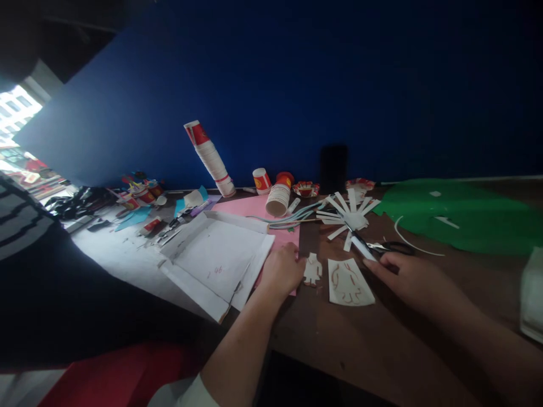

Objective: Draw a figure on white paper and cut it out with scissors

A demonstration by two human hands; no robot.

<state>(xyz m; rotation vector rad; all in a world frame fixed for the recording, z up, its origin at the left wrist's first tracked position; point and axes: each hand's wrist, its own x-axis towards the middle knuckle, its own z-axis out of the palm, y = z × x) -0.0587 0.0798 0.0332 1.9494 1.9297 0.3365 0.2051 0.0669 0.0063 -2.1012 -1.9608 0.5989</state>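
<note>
My right hand grips a slim tool with a white barrel and a dark front end; its exact kind is unclear. The tool's tip lies over a white paper cup cut into spread strips. Scissors with black handles lie just beyond my right fingers. My left hand rests low with curled fingers, beside a small figure cut-out; whether anything is pinched in it is hidden. Between my hands lies a curved white paper piece with a brown figure outline drawn on it.
A white cardboard box lid lies left, over pink paper. Stacked paper cups lean on the blue partition. Green sheet covers the right side. A co-worker's dark-clothed arm fills the left.
</note>
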